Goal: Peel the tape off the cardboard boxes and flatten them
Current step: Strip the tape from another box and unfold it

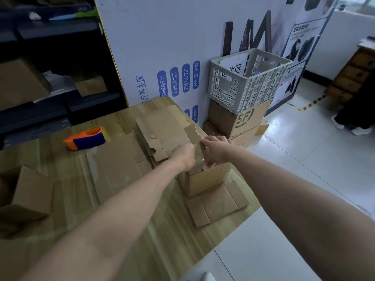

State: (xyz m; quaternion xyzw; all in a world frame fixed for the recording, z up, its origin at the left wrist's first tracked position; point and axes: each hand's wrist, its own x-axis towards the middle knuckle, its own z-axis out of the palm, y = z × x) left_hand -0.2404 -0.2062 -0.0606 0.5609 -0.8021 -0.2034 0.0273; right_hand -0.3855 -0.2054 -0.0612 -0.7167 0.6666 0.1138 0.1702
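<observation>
At the right-hand edge of a wooden table [60,171]: one small cardboard box [205,179], upright, standing on a flattened box [218,201] that lies open-faced on the tabletop. Strip of clear tape [197,154], glossy and partly lifted, at the top of the upright box, between the two hands. Right hand [215,152]: above the box top, fingers curled, thumb and fingertips pinching the tape. Left hand [183,156]: against the top left of the same box, just beside the tape; fingers curled away behind the back of the hand, so it cannot be told whether they hold tape or cardboard. Flattened cardboard [162,124], several sheets overlapping, on the table beyond the hands; a further flat sheet [117,159] to their left. Tape dispenser [87,138], orange and blue, on the table well left of the hands. Open brown box [28,195] at the left table edge. On the floor beyond the table: grey plastic crate [247,82] stacked on a printed cardboard carton [237,120], against a white poster board [162,47]. Dark shelving [50,67] at rear left.
</observation>
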